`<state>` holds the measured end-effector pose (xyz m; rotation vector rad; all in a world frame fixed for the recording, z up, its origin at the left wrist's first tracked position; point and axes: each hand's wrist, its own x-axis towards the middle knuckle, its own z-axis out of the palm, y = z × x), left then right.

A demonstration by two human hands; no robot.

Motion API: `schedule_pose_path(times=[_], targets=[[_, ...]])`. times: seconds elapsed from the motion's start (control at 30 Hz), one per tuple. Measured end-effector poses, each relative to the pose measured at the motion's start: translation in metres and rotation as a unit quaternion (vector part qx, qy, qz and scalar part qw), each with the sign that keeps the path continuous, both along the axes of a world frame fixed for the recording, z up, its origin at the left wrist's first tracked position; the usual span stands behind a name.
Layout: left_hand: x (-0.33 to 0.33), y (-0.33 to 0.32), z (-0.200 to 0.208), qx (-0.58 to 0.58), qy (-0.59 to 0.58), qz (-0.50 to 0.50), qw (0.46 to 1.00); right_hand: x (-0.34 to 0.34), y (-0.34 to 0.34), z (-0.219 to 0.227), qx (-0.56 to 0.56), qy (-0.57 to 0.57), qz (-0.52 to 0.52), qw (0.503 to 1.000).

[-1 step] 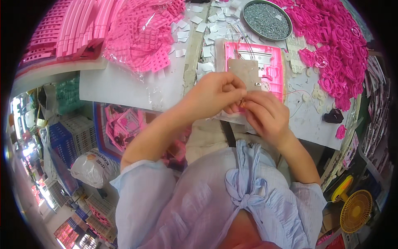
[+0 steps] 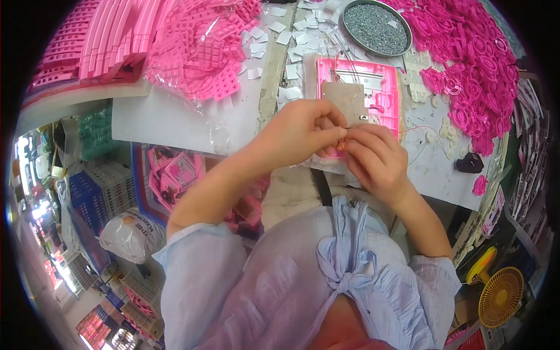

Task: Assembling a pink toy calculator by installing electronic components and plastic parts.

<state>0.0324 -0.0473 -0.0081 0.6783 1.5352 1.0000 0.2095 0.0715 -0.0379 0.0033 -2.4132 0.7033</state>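
Two hands in the head view, fingertips together at the table's [image 2: 175, 125] near edge. Left hand [image 2: 309, 131]: thumb and forefinger pinched on a small orange piece [image 2: 340, 143]. Right hand [image 2: 379, 157]: fingers bent in, gripping the same piece from the other side; too small and covered to identify. Change since the previous frame: very slight, hands hardly shifted, orange piece showing a bit brighter. Probably the same fine fingertip work, same stage.

Piece sits over the near edge of the pink housing [image 2: 392, 96], which lies on the table beyond the hands. Counts: one housing, one brown board [image 2: 344, 99] on it, one round tray [image 2: 382, 55] of small metal parts, one dark block [image 2: 469, 164], one yellow fan [image 2: 500, 296] low right. Pink parts [image 2: 472, 70] heaped right, bagged pink pieces [image 2: 198, 58] left, white slips [image 2: 284, 38]: many, overlapping, can't count.
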Motion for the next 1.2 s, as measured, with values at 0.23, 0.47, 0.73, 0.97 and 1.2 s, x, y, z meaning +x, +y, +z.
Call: schedule_pose_path(times=[0.23,0.47,0.73,0.97,1.2], targets=[[0.006,-0.009,-0.017,0.237,0.427,-0.066,0.87,-0.004,0.003,0.0,0.092,-0.043,-0.014,0.995],[0.017,-0.016,-0.031,0.24,0.457,-0.045,0.855,-0.011,0.004,0.006,0.117,-0.098,0.014,0.988],[0.024,-0.013,-0.045,0.24,0.426,0.023,0.872,-0.002,-0.001,0.02,0.117,-0.219,0.008,0.969],[-0.003,-0.021,-0.038,0.213,0.455,0.205,0.84,0.003,-0.01,0.013,0.102,-0.246,-0.033,0.963],[-0.021,-0.071,-0.041,0.173,0.481,-0.067,0.857,-0.002,0.009,0.028,0.052,-0.25,0.077,0.964]])
